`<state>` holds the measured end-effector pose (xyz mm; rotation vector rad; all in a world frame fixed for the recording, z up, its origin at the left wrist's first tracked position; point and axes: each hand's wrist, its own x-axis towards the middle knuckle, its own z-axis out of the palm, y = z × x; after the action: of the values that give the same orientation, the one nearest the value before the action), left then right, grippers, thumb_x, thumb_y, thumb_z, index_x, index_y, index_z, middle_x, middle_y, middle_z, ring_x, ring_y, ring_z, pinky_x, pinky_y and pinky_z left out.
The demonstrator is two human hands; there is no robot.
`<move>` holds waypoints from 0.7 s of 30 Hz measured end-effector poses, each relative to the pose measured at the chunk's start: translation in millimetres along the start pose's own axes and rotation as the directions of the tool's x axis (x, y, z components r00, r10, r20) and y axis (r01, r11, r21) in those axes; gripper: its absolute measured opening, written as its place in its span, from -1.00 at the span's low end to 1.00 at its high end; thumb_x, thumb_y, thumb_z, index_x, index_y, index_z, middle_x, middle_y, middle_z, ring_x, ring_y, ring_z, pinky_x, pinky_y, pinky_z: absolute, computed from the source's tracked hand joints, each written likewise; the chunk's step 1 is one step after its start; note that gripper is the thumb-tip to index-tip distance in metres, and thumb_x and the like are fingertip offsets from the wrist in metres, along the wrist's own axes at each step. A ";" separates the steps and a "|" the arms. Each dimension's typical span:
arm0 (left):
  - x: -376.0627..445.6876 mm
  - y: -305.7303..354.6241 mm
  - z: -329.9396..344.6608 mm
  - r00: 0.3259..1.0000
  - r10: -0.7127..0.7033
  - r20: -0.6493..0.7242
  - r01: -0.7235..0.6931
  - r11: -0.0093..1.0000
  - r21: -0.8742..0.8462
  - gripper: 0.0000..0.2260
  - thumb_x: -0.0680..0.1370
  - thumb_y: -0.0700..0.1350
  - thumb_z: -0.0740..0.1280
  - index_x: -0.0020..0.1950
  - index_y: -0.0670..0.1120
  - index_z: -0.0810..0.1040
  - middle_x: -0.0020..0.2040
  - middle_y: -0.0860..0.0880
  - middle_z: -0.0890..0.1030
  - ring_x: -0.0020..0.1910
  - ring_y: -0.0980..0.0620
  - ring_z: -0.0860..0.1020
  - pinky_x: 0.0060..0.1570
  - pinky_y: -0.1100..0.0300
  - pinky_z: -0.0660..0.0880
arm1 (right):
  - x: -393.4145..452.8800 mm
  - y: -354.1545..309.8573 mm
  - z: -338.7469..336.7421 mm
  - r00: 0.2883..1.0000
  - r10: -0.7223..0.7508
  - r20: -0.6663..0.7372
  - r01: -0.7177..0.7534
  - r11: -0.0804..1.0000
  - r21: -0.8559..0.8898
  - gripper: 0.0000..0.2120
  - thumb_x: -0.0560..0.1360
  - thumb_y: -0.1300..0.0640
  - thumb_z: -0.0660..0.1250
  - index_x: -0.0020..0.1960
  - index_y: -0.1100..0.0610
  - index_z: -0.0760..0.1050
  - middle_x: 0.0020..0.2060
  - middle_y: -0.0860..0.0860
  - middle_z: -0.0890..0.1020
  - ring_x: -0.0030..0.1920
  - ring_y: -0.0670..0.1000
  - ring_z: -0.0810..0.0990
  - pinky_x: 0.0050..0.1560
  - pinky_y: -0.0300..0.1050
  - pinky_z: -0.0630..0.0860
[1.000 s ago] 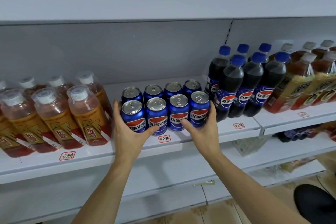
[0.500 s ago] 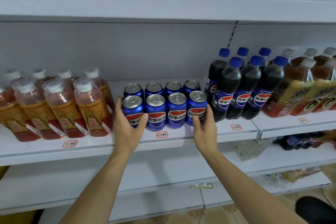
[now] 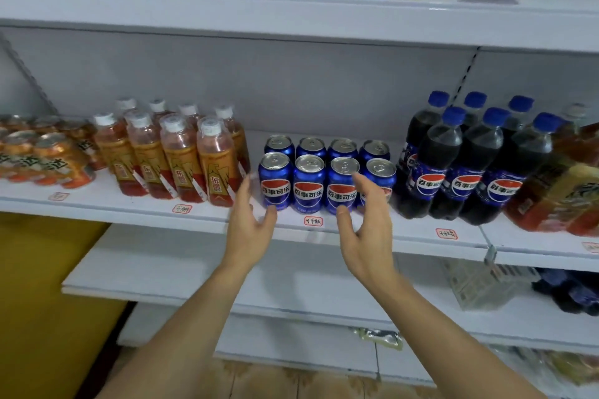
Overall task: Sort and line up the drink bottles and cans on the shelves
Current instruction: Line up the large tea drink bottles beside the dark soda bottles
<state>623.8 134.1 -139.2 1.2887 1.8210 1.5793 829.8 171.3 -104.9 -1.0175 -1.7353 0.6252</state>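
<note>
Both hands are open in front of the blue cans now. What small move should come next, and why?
Probably move on to the leaning orange bottles. The blue cans already stand in two even rows, and both hands, left and right, hold nothing.

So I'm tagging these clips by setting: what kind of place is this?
Most likely a small shop. White metal shelves hold grouped drinks: blue cola cans, dark cola bottles with blue caps, orange tea bottles, with handwritten red-bordered price labels on the shelf edge.

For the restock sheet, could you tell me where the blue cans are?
The blue cans stand mid-shelf in the head view, between the orange bottles and the cola bottles.
</note>
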 end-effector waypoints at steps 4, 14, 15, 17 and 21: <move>-17.0 6.7 -49.3 0.998 0.045 -0.041 -0.043 0.998 0.046 -0.49 0.64 -0.25 0.33 0.53 0.10 0.33 0.40 0.18 0.49 0.39 0.20 0.48 0.35 0.27 0.44 | 24.6 -30.9 14.6 0.981 -0.113 0.159 0.118 0.993 -0.025 -0.51 0.59 0.23 0.37 0.49 0.07 0.35 0.35 -0.10 0.45 0.35 -0.10 0.45 0.37 -0.07 0.48; 0.6 -8.3 -182.0 0.932 0.006 -0.363 0.009 0.999 0.040 -0.64 0.66 -0.29 0.28 0.45 -0.08 0.47 0.32 0.03 0.58 0.34 0.10 0.53 0.40 -0.03 0.48 | 54.0 -86.3 76.6 0.956 -0.123 0.268 0.126 0.992 0.006 -0.53 0.58 0.23 0.37 0.46 0.04 0.40 0.32 -0.05 0.49 0.26 -0.16 0.46 0.31 -0.09 0.51; 8.4 -12.9 -190.6 0.921 0.011 -0.389 0.009 0.999 0.050 -0.64 0.65 -0.29 0.28 0.45 -0.08 0.47 0.33 0.02 0.57 0.34 0.10 0.51 0.41 -0.07 0.46 | 52.7 -91.2 87.0 0.954 -0.112 0.279 0.114 0.993 0.009 -0.52 0.59 0.22 0.37 0.47 0.04 0.38 0.34 -0.05 0.49 0.28 -0.16 0.45 0.32 -0.12 0.50; 23.7 -21.7 -206.8 0.904 0.035 -0.426 0.001 0.997 0.082 -0.61 0.64 -0.26 0.31 0.46 -0.06 0.44 0.37 0.03 0.53 0.36 0.12 0.47 0.44 -0.11 0.42 | 49.2 -100.7 107.9 0.945 -0.077 0.318 0.075 0.997 0.018 -0.47 0.59 0.18 0.37 0.52 0.02 0.32 0.39 -0.12 0.44 0.34 -0.17 0.41 0.40 -0.09 0.46; 58.4 -42.0 -238.8 0.928 0.169 -0.332 -0.109 0.975 0.192 -0.35 0.60 0.15 0.26 0.64 0.00 0.15 0.62 0.05 0.22 0.58 0.11 0.20 0.55 0.05 0.17 | 40.4 -114.5 152.2 0.948 -0.002 0.319 0.018 0.999 -0.048 -0.24 0.58 0.15 0.41 0.62 -0.07 0.04 0.33 -0.40 0.15 0.26 -0.56 0.10 0.33 -0.55 0.06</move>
<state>391.5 53.9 -96.7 1.3030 2.1593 1.8599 643.0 154.0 -52.5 -0.9808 -2.0455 0.7767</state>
